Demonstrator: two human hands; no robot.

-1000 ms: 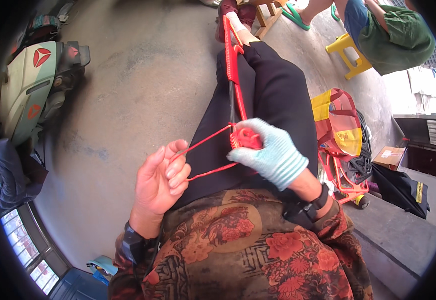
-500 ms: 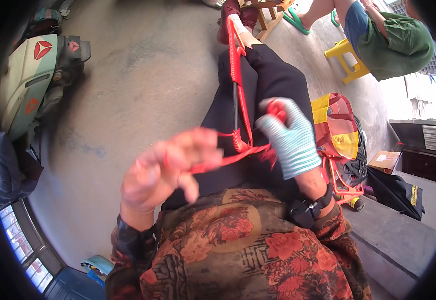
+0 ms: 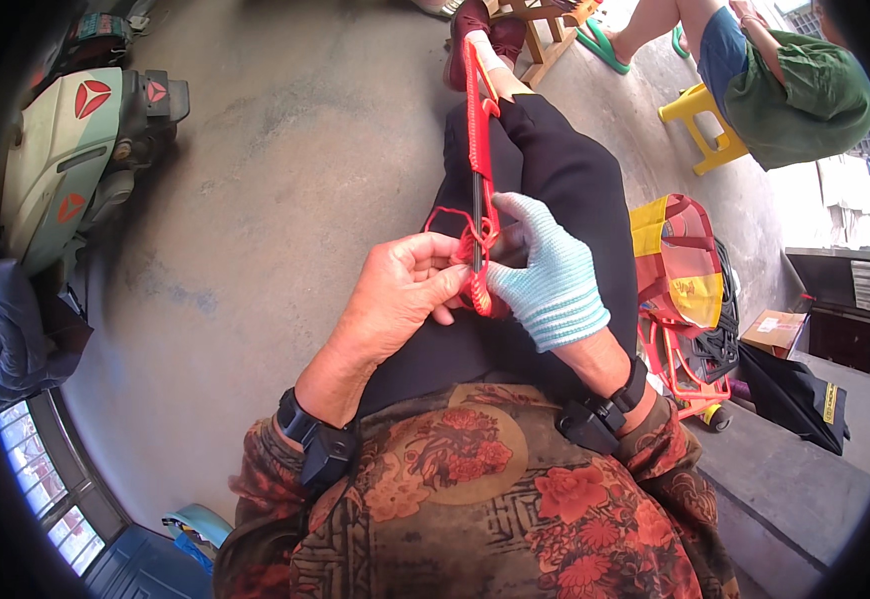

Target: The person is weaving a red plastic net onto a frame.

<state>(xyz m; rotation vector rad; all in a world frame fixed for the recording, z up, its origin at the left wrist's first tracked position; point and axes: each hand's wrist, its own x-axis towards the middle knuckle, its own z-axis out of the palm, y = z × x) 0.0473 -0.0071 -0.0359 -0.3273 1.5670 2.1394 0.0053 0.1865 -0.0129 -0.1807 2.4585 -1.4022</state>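
A long narrow frame, partly bound in red cord [image 3: 474, 125], lies lengthwise over my legs, with a bare black rod [image 3: 477, 190] showing between the bound stretches. At its near end my bare left hand [image 3: 395, 295] pinches the cord against the rod between thumb and fingers. Opposite it, my right hand [image 3: 555, 280], in a light blue and white striped glove, closes around the same end from the right. Its thumb presses by the rod, while some fingertips are hidden behind. A loose loop of red cord [image 3: 445, 211] stands up just above the left fingers.
A pale scooter [image 3: 65, 170] stands at left. To the right are a red and yellow bag [image 3: 679, 265] on a red cart [image 3: 689, 374], a cardboard box [image 3: 774, 332] and a black bag [image 3: 794, 389]. Another person in green [image 3: 804, 95] sits on a yellow stool [image 3: 704, 125].
My left hand has moved right and up to the rod, its fingers closing there. The right hand has come in to the left. The cord stretched between them is now gathered at the rod.
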